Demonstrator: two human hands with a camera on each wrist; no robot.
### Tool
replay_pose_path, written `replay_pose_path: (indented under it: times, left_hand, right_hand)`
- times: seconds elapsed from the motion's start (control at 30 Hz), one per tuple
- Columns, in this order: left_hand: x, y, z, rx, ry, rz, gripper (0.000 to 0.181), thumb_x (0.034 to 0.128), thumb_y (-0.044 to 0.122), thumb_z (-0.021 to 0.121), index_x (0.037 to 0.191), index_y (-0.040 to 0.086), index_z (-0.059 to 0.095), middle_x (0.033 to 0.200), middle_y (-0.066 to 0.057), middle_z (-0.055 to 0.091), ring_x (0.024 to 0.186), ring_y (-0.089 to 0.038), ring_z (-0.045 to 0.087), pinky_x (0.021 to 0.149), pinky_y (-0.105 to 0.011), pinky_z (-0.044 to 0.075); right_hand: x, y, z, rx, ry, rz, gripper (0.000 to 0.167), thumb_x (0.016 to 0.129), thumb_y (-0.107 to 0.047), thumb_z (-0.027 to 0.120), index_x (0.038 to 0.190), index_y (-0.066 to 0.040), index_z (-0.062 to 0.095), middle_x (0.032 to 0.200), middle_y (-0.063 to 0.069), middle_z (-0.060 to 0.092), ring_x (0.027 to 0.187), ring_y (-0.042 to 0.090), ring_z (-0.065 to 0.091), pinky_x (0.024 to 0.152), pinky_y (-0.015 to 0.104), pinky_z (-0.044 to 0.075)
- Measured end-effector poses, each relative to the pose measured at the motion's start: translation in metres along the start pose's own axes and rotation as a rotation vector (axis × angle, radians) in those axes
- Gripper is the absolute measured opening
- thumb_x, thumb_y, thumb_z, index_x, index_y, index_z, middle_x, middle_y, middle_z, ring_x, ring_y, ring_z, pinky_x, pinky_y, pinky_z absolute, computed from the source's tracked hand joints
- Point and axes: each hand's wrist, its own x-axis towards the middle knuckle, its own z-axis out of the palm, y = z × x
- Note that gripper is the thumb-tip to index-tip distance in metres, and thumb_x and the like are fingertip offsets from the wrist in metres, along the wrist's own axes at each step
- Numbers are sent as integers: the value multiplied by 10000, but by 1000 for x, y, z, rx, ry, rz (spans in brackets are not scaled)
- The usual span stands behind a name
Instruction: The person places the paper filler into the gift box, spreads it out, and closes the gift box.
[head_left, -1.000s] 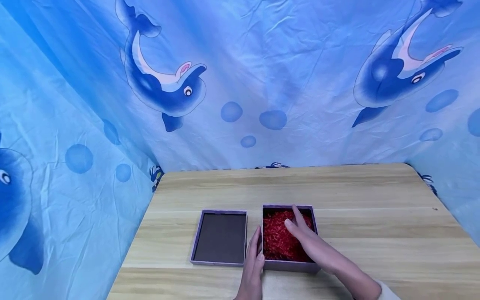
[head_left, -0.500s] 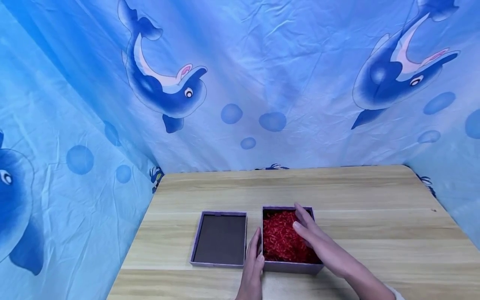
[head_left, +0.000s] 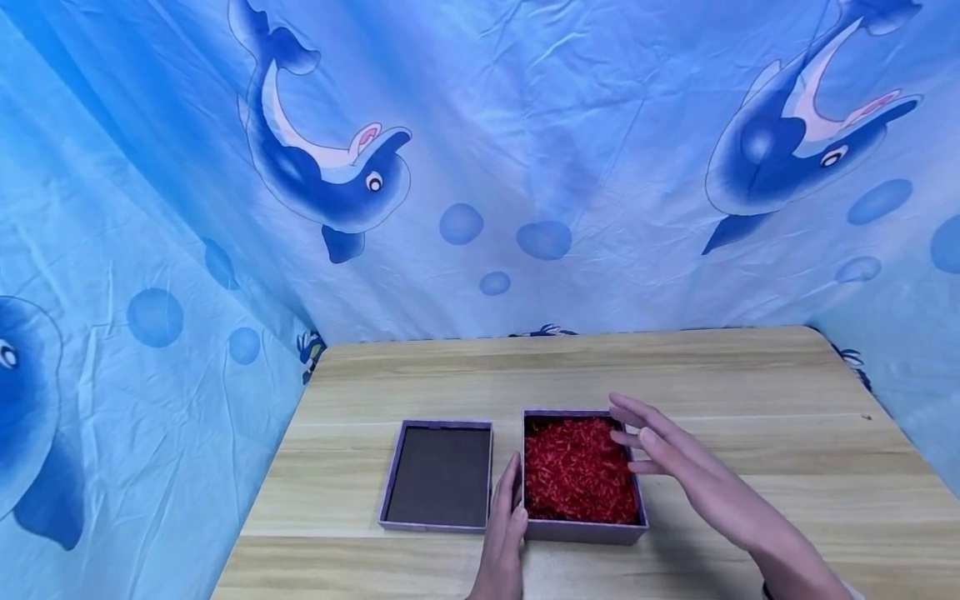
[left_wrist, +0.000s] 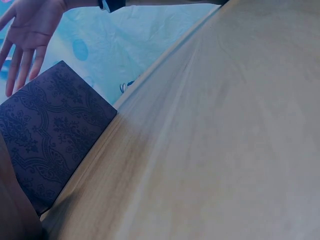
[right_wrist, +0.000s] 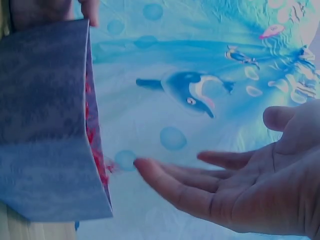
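Note:
A square purple box [head_left: 585,533] with a patterned outside stands on the table, filled with red shredded paper [head_left: 577,471]. Along its left wall lies my left hand [head_left: 504,533], fingers fairly straight and touching the side. My right hand [head_left: 675,454] hovers over the box's right edge with its fingers spread, holding nothing. In the right wrist view, the right hand [right_wrist: 240,185] is apart from the box [right_wrist: 45,100], and some red shreds poke above the rim. Only a dark part of the left hand [left_wrist: 15,200] shows in the left wrist view, beside the patterned box wall [left_wrist: 55,130].
The shallow box lid [head_left: 442,479], dark inside with a purple rim, lies upturned left of the box. Both stand on a wooden table [head_left: 360,383]. A blue curtain [head_left: 480,167] printed with dolphins hangs behind and at the sides.
My right hand has lifted from the red shredded paper and moved right, to above the box's right edge, its fingers spreading. More of the shreds show. The left hand stays at the left wall.

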Motion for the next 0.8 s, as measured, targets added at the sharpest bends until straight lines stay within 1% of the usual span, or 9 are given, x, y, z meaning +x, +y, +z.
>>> replay_pose_path:
  times: [0.17, 0.27, 0.33, 0.4, 0.5, 0.57, 0.63, 0.7, 0.8]
  left_hand:
    - [0, 0, 0, -12, -13, 3, 632, 1173, 271, 342, 1792, 250, 215, 1840, -71, 215, 1674, -312, 206, 1308, -358, 165]
    - [1, 0, -1, -21, -23, 7, 637, 1171, 272, 340, 1793, 238, 209, 1839, -86, 212, 1663, -349, 227, 1297, -341, 191]
    - [2, 1, -1, -25, -27, 9, 638, 1170, 271, 339, 1793, 233, 208, 1838, -91, 212, 1656, -367, 239, 1296, -344, 202]
    - [2, 1, -2, -27, -29, 11, 640, 1168, 273, 337, 1793, 228, 206, 1837, -99, 212, 1648, -389, 250, 1295, -357, 214]
    - [2, 1, -1, -33, -36, 14, 645, 1167, 276, 334, 1795, 215, 198, 1838, -115, 204, 1641, -421, 252, 1299, -395, 225]
    - [2, 1, -1, -31, -35, 17, 648, 1164, 278, 334, 1794, 205, 200, 1834, -130, 208, 1629, -446, 263, 1292, -432, 247]
    - [2, 0, -1, -32, -28, 20, 649, 1160, 276, 339, 1792, 200, 212, 1829, -137, 219, 1620, -459, 274, 1284, -453, 266]
    - [2, 0, -1, -33, -21, 21, 648, 1157, 273, 344, 1790, 203, 224, 1825, -137, 230, 1613, -464, 285, 1274, -448, 284]
    - [2, -1, -1, -41, -18, 18, 646, 1157, 271, 351, 1789, 211, 232, 1825, -125, 235, 1624, -422, 288, 1274, -383, 273]
  right_hand:
    - [5, 3, -4, -16, 3, -38, 543, 1237, -264, 256, 1729, -48, 331, 1658, 292, 470, 1381, 346, 648, 947, 351, 635]
    - [8, 4, 1, -12, 28, -53, 553, 1238, -286, 216, 1746, -93, 314, 1630, 277, 520, 1386, 315, 650, 1025, 372, 610]
    - [11, 6, 8, -21, 38, -51, 561, 1235, -299, 194, 1763, -129, 277, 1640, 270, 521, 1453, 380, 590, 1164, 509, 523]
    - [14, 10, 17, -25, 33, -16, 578, 1232, -328, 212, 1784, -155, 213, 1683, 278, 467, 1538, 467, 476, 1249, 677, 368]
    - [20, 17, 32, -51, -13, 72, 640, 1222, -378, 276, 1799, -151, 118, 1780, 285, 274, 1613, 568, 266, 1202, 868, 174]
    - [25, 22, 42, -41, -65, 135, 694, 1215, -412, 323, 1804, -163, 52, 1823, 264, 126, 1645, 560, 148, 1222, 855, 142]
    - [28, 26, 49, -47, -108, 178, 729, 1211, -436, 351, 1803, -175, 15, 1842, 231, 38, 1662, 532, 81, 1242, 836, 145]
    - [30, 28, 53, -38, -141, 202, 746, 1209, -439, 368, 1801, -186, -9, 1844, 230, 24, 1673, 507, 57, 1258, 815, 157]
    - [29, 27, 52, -28, -159, 204, 743, 1210, -439, 373, 1802, -183, 3, 1836, 259, 71, 1672, 514, 81, 1260, 796, 202]
